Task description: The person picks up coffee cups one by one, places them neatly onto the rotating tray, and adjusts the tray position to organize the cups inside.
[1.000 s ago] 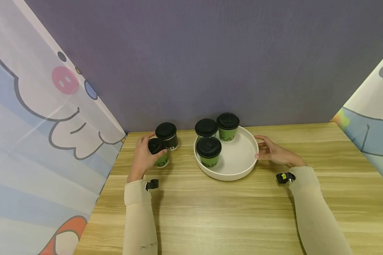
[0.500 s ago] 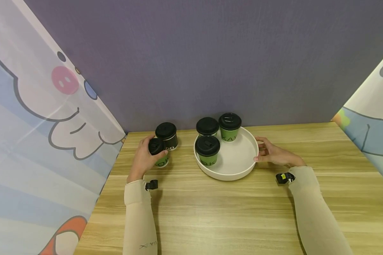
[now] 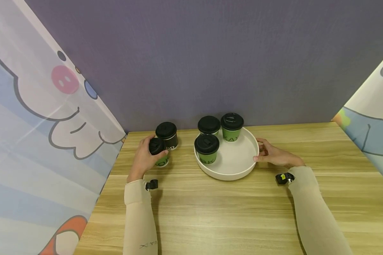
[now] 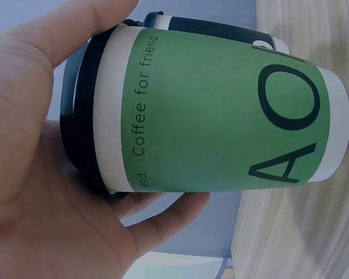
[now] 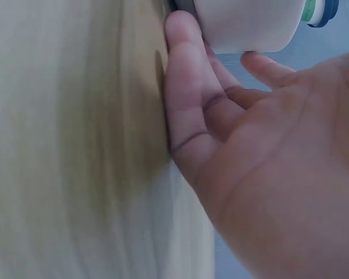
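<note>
left hand [image 3: 144, 158] is gripping a green cup [image 3: 159, 151] on the table [image 3: 210, 212], beside a black cup [image 3: 167, 135]. right hand [image 3: 274, 154], fingers loose, is touching the tray [image 3: 239, 166] holding three cups. next probably calls for lifting it clear of the rim.

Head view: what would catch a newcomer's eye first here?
Probably the white round tray at mid-table, carrying three black-lidded green paper cups at its far-left side, with the right hand touching its right rim. Left of it, the left hand grips a fourth green cup beside a black cup.
</note>
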The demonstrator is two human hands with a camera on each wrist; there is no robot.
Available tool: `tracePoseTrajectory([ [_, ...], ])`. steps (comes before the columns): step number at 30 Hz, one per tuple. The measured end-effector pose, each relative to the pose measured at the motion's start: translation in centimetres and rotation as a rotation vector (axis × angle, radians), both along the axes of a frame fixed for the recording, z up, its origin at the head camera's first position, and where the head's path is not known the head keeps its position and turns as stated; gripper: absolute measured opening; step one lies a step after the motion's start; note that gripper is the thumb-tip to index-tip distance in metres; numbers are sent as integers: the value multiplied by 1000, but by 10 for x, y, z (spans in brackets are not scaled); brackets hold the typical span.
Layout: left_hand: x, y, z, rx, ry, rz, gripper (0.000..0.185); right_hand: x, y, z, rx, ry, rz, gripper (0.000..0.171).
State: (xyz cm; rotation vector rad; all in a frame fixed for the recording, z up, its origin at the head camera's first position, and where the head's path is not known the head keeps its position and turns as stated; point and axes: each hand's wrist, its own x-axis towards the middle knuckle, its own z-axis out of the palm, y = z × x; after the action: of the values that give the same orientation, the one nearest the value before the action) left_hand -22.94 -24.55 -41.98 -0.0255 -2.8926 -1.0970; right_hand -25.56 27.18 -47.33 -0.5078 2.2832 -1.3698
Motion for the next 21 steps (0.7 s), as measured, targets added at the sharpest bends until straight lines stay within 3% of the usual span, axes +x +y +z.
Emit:
tracePoseTrajectory([
  [6, 1, -2, 1, -10, -32, -16, 100, 0, -3, 3, 21, -31, -88, 62],
  [13, 2, -6, 1, -14, -38, -26, 101, -3, -8, -2, 4, -12, -183, 57],
  [21, 2, -6, 3, -29, -24, -22, 101, -5, -8, -4, -8, -25, -191, 56],
])
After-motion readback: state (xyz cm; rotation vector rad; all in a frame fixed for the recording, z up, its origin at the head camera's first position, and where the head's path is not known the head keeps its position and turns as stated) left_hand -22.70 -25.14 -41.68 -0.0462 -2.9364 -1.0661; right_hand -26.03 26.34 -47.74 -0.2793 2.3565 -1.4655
